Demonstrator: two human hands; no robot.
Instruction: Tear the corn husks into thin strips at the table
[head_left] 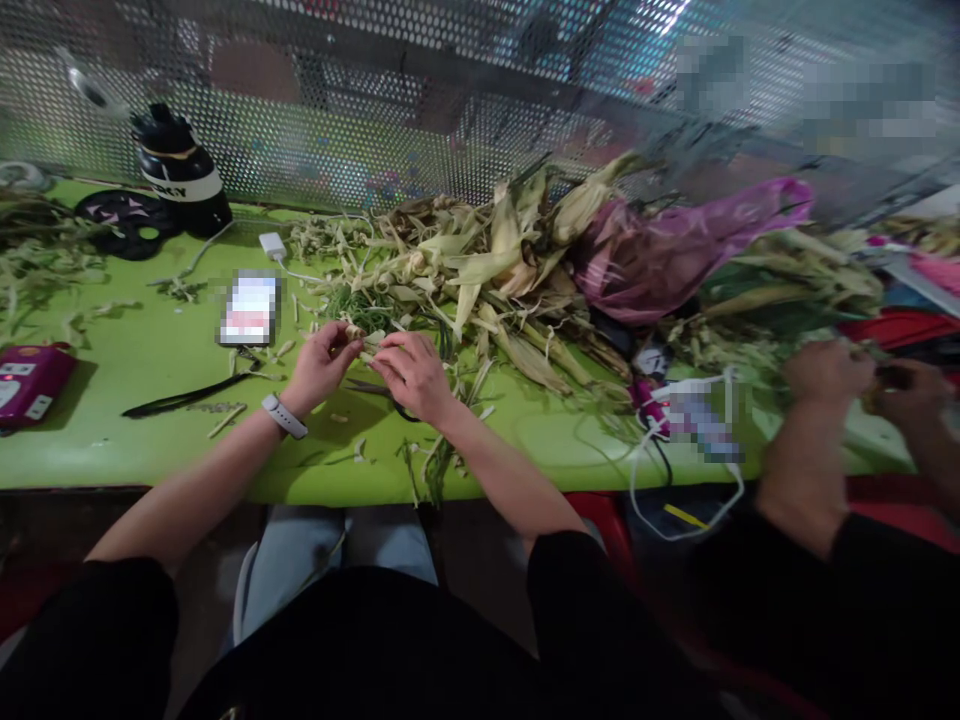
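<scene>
My left hand (324,365), with a pale watch band at the wrist, pinches one end of a pale strip of plant stem or husk (369,347). Closed on the same strip from the other side is my right hand (415,372). Both hands are just above the green tabletop, and the exact kind of strip is too small to tell. Below the right hand lies a pair of scissors (369,388), partly covered by its fingers. Behind the hands spreads a heap of dry corn husks (510,255), with a bunch of thin green strands (356,305) at its near edge.
A pink plastic bag (652,255) rests against the husks. On the left are a phone (250,310), a black strap (187,395), a black bottle (180,175) and a purple power socket (34,385). At right a co-worker's hands (829,370) work near a cabled phone (705,425).
</scene>
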